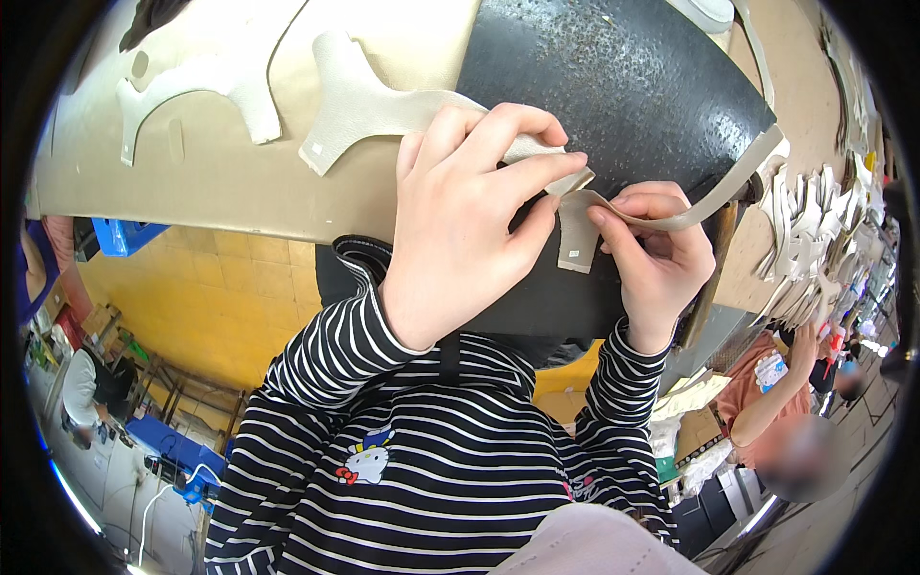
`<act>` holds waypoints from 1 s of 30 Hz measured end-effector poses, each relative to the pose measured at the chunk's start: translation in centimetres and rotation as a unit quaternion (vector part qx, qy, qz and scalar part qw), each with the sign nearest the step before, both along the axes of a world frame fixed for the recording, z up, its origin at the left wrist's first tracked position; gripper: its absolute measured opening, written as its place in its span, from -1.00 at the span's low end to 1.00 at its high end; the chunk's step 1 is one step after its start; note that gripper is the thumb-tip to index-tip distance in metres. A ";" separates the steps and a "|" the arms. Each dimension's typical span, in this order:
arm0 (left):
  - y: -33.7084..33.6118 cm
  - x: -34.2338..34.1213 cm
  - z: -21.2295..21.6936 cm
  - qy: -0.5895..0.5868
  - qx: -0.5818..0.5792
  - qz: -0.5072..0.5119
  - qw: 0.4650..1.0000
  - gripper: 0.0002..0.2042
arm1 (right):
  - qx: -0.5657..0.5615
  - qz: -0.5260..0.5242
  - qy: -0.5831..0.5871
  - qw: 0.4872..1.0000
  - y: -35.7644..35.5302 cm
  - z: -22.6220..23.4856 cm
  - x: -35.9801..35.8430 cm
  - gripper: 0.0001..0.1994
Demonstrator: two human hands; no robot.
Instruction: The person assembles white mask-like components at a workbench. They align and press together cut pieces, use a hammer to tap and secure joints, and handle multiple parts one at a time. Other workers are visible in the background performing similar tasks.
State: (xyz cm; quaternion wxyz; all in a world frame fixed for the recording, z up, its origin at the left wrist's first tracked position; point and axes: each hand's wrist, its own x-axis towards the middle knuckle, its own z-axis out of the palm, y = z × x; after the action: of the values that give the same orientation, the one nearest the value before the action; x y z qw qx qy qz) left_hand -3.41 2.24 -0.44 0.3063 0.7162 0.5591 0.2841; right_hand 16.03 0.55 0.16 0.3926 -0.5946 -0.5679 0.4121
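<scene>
Over the black board (613, 86), the left hand (470, 206) has its fingers pinched on one end of a pale forked piece (356, 101), which stretches sideways, its fork pointing left past the board onto the worktop (220, 196). The right hand (663, 251) pinches a long beige strip (733, 184) near the board's right side; its short end points down, and its long part bends up and right.

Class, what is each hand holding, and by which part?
Left hand: a pale beige piece, by its right end. Right hand: a beige strip, pinched near its wide end.
</scene>
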 end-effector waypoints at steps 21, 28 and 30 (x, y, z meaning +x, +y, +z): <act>0.1 0.2 0.3 0.009 -0.009 -0.004 1.000 -0.65 | -0.090 -0.074 0.021 0.993 0.8 0.4 -0.5 -0.86; 0.1 0.3 0.3 0.009 -0.018 -0.006 1.000 -0.66 | -0.109 -0.080 0.012 0.991 1.0 0.8 -0.6 -0.85; 0.1 0.2 0.5 0.018 -0.019 -0.010 1.000 -0.66 | -0.115 -0.082 0.010 0.990 1.0 0.8 -0.7 -0.85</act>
State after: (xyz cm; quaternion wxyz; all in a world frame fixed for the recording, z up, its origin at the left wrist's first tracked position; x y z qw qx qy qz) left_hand -3.19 2.33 0.05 0.3122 0.7211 0.5624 0.2573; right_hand 15.35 1.57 0.98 0.3593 -0.6766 -0.4620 0.4468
